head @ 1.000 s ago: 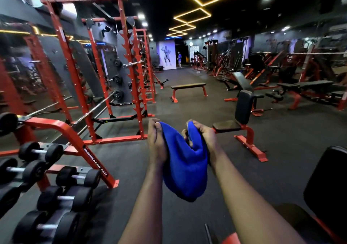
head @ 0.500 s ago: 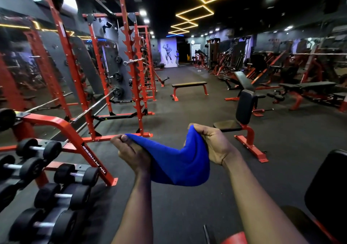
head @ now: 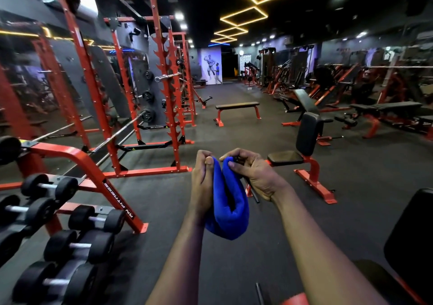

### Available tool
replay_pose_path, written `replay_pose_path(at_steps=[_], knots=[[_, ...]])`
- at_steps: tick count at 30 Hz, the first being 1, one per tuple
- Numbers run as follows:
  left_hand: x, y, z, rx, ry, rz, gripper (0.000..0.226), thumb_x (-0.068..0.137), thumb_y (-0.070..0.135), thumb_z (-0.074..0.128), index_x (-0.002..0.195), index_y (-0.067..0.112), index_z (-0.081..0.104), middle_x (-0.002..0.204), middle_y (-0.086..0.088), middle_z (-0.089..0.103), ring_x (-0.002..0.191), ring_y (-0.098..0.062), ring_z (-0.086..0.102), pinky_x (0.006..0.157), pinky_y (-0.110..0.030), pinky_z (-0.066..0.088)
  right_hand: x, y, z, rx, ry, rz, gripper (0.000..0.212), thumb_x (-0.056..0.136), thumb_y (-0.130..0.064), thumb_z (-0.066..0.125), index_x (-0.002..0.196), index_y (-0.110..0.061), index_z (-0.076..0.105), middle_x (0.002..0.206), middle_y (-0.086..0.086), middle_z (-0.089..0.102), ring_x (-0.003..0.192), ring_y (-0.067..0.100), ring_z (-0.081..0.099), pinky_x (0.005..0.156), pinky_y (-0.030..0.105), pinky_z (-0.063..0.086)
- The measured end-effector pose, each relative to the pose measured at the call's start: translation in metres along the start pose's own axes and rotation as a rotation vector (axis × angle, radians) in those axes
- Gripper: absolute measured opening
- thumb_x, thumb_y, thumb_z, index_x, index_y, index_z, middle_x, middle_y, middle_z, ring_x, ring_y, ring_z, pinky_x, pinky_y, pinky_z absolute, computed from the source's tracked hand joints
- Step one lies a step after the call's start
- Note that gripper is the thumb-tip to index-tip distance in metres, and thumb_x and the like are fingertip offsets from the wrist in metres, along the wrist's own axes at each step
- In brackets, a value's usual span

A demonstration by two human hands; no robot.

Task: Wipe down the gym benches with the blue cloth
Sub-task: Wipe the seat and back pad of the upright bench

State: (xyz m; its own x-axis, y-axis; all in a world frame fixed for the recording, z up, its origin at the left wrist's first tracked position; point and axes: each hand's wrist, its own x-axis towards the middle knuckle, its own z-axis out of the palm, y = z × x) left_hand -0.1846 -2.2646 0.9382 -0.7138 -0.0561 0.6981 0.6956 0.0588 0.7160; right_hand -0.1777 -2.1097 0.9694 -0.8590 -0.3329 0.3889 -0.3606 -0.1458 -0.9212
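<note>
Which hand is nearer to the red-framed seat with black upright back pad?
Right. The right hand is just left of the seat; the left hand is beyond the blue cloth.

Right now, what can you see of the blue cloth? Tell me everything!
The blue cloth is bright blue and looks soft and fluffy, like a towel. It is bent into a U: the left hand pinches one top end, the right hand pinches the other, close together, and the middle sags down between them. It hangs in the air above the dark floor, touching nothing but the hands.
</note>
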Motion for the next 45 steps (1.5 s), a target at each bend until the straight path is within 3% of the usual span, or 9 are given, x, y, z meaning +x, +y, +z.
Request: replay_pose_path(at_steps=[4, 9, 14, 24, 31, 35, 38, 41, 45], knots=[[0.002, -0.004, 0.003, 0.086, -0.037, -0.015, 0.023, 0.104, 0.028, 0.037, 0.093, 0.01, 0.045, 0.075, -0.003, 0.049, 0.068, -0.02, 0.046, 0.064, -0.052, 0.042, 0.006, 0.006, 0.001, -0.025, 0.084, -0.037, 0.016, 0.087, -0.001, 0.066, 0.103, -0.004, 0.065, 0.099, 0.011, 0.066, 0.098, 0.024, 0.059, 0.088, 0.039, 0.049], [0.003, -0.009, 0.001, 0.092, -0.079, -0.044, 0.01, 0.105, 0.018, 0.038, 0.106, 0.014, 0.046, 0.1, 0.006, 0.06, 0.094, -0.007, 0.059, 0.085, -0.025, 0.048, 0.015, 0.018, 0.006, -0.119, 0.225, -0.03, 0.023, 0.084, 0.0, 0.072, 0.093, -0.016, 0.058, 0.084, 0.002, 0.062, 0.083, 0.017, 0.06, 0.078, 0.029, 0.055], [0.007, -0.02, -0.018, 0.239, -0.149, -0.018, 0.021, 0.105, 0.02, 0.037, 0.099, 0.009, 0.054, 0.082, -0.001, 0.06, 0.074, -0.011, 0.056, 0.067, -0.02, 0.043, 0.026, 0.034, 0.013, -0.274, 0.305, -0.009, 0.026, 0.082, -0.01, 0.077, 0.075, -0.019, 0.054, 0.071, -0.001, 0.058, 0.069, 0.012, 0.055, 0.067, 0.033, 0.05], [0.04, -0.061, -0.055, 0.419, 0.054, -0.232, 0.025, 0.106, 0.031, 0.034, 0.103, 0.008, 0.043, 0.079, -0.006, 0.06, 0.068, -0.011, 0.055, 0.054, -0.017, 0.038, 0.031, 0.066, 0.006, -0.612, -0.139, 0.401, 0.026, 0.082, -0.048, 0.075, 0.098, -0.031, 0.065, 0.112, -0.005, 0.064, 0.107, 0.013, 0.062, 0.096, 0.032, 0.051], [0.068, -0.141, -0.066, 0.528, -0.02, -0.161, 0.019, 0.104, 0.03, 0.041, 0.113, 0.022, 0.056, 0.075, -0.005, 0.064, 0.065, -0.016, 0.06, 0.06, -0.03, 0.045, 0.102, 0.089, -0.035, -0.959, -0.04, 0.347, 0.047, 0.073, -0.065, 0.07, 0.075, -0.019, 0.061, 0.071, -0.002, 0.064, 0.071, 0.014, 0.061, 0.07, 0.039, 0.051], [0.105, -0.184, -0.049, 0.474, -0.093, -0.18, 0.021, 0.101, 0.032, 0.048, 0.095, 0.014, 0.058, 0.073, -0.003, 0.061, 0.065, -0.01, 0.054, 0.061, -0.025, 0.039, 0.154, 0.132, -0.067, -0.705, 0.149, 0.256, 0.026, 0.076, -0.03, 0.078, 0.068, -0.017, 0.056, 0.066, -0.001, 0.059, 0.067, 0.014, 0.056, 0.069, 0.045, 0.053], [0.149, -0.218, -0.035, 0.483, -0.133, -0.208, 0.022, 0.099, 0.031, 0.052, 0.096, 0.01, 0.05, 0.072, -0.005, 0.058, 0.063, -0.01, 0.052, 0.058, -0.022, 0.036, 0.192, 0.168, -0.09, -0.288, 0.338, 0.19, 0.03, 0.08, -0.014, 0.079, 0.097, -0.023, 0.056, 0.092, 0.009, 0.065, 0.085, 0.021, 0.063, 0.077, 0.042, 0.055], [0.199, -0.252, -0.014, 0.502, -0.115, -0.217, 0.022, 0.1, 0.029, 0.051, 0.094, 0.01, 0.044, 0.07, 0.001, 0.053, 0.062, -0.004, 0.05, 0.056, -0.025, 0.027, 0.235, 0.198, -0.115, -0.013, 0.361, 0.42, 0.049, 0.084, -0.041, 0.073, 0.123, -0.024, 0.05, 0.115, 0.007, 0.064, 0.1, 0.02, 0.064, 0.084, 0.04, 0.052], [0.261, -0.304, 0.004, 0.505, -0.01, -0.298, 0.022, 0.103, 0.032, 0.045, 0.096, 0.012, 0.04, 0.071, 0.002, 0.053, 0.062, -0.005, 0.047, 0.05, -0.014, 0.033, 0.299, 0.237, -0.144, -0.138, 0.21, 0.553, 0.056, 0.096, -0.06, 0.045, 0.126, -0.015, 0.059, 0.125, -0.004, 0.065, 0.112, 0.018, 0.061, 0.096, 0.041, 0.048]])
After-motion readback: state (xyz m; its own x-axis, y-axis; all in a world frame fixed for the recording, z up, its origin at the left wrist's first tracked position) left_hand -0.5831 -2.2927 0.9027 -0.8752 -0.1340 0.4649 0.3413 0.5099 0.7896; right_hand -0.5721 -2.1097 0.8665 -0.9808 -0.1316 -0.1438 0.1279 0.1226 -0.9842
